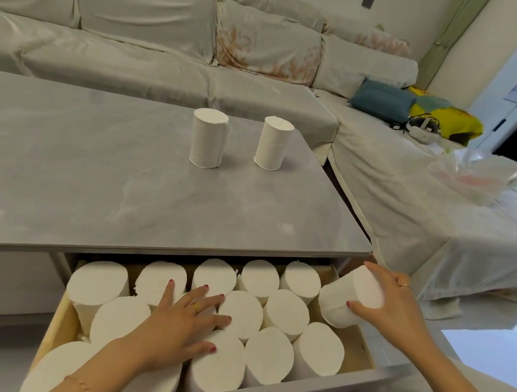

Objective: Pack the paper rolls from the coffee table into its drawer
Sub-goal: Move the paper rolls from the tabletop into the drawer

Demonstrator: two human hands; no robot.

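The coffee table's drawer [358,349] is pulled out toward me and holds several white paper rolls [273,355] standing on end in rows. My left hand [180,320] lies flat with fingers spread on top of the rolls in the middle. My right hand [390,303] grips a tilted paper roll [347,299] over the drawer's right end, where a gap shows. Two more rolls stand upright on the grey table top: one [209,138] at centre, another [274,142] to its right.
The grey table top [96,176] overhangs the back of the drawer. A covered sofa [149,50] runs behind the table and down the right side [419,200], with cushions, a yellow bag [457,120] and a headset on it.
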